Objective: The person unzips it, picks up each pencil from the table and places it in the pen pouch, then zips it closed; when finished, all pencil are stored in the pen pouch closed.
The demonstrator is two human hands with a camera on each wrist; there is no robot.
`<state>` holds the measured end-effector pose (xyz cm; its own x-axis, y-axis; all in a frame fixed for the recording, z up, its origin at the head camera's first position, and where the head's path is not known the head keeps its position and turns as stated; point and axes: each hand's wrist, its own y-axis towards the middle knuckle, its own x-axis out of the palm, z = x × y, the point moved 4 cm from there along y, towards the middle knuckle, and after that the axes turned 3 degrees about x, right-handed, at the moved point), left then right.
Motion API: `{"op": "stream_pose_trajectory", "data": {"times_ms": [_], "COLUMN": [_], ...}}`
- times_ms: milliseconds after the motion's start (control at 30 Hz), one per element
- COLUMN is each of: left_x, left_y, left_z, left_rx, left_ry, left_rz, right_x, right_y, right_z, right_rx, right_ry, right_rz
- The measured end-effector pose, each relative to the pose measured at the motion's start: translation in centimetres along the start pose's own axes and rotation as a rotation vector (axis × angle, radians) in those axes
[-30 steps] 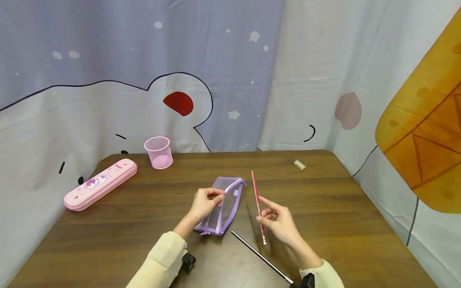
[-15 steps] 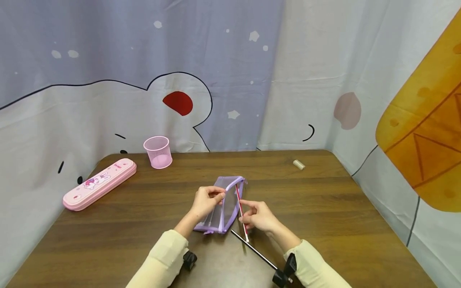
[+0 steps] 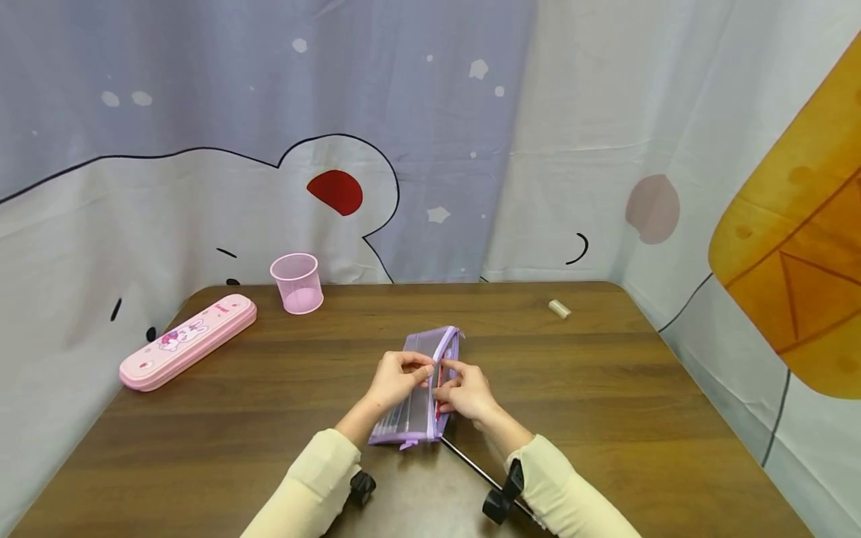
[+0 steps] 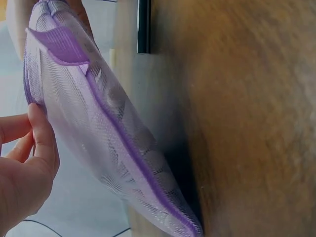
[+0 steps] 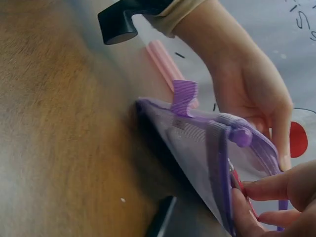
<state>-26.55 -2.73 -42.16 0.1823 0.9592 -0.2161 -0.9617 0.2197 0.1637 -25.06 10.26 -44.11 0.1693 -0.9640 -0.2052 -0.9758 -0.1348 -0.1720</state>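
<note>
A purple mesh zip pouch [image 3: 412, 415] stands tilted on the table with its zip side open. My left hand [image 3: 392, 379] pinches the pouch's upper edge between thumb and fingertips, as the left wrist view also shows. In the right wrist view, a red pencil [image 5: 236, 178] is partly inside the pouch's mouth, and my right hand [image 5: 291, 200] pinches it. The pencil's far end is hidden by the mesh and fingers. A dark pencil-like stick [image 3: 474, 468] lies on the table below the pouch, partly under my right wrist.
At the left of the wooden table [image 3: 269, 463] lies a pink pencil case [image 3: 188, 342] with a rabbit picture. A clear pink cup [image 3: 297, 285] stands near the back edge. A small pale eraser-like block [image 3: 559, 308] lies at the back right. Patterned curtain hangs behind.
My right hand has moved left, bringing the red pencil from beside the pouch into its opening. My left hand has shifted slightly right with the pouch's edge, and the pouch has tilted up.
</note>
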Motion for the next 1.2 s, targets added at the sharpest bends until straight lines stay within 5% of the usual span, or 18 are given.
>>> {"op": "stream_pose_trajectory", "data": {"times_ms": [333, 567, 667, 767, 900, 1200], "left_x": [-0.3, -0.6, -0.8, -0.9, -1.1, -1.2], "left_y": [0.0, -0.1, -0.4, -0.8, -0.4, 0.0], "left_z": [0.0, 0.1, 0.8, 1.5, 0.7, -0.4], "left_rx": [-0.017, -0.013, -0.011, -0.007, -0.017, -0.028], "left_ry": [-0.013, 0.002, 0.005, 0.01, 0.007, 0.016], "left_rz": [0.019, 0.021, 0.019, 0.018, 0.033, 0.036], "right_x": [-1.4, -3.5, -3.8, -3.9, -4.1, -4.8], "right_y": [-1.7, -7.0, -9.5, -11.1, -12.1, -12.1], "right_z": [-0.6, -0.4, 0.3, 1.1, 2.0, 2.8], "right_rx": [-0.14, -0.326, -0.361, -0.405, -0.437, -0.354], "right_ry": [-0.307, -0.84, -0.974, -0.986, -0.923, -0.784], "right_rz": [0.071, -0.224, -0.302, -0.288, -0.245, -0.189]}}
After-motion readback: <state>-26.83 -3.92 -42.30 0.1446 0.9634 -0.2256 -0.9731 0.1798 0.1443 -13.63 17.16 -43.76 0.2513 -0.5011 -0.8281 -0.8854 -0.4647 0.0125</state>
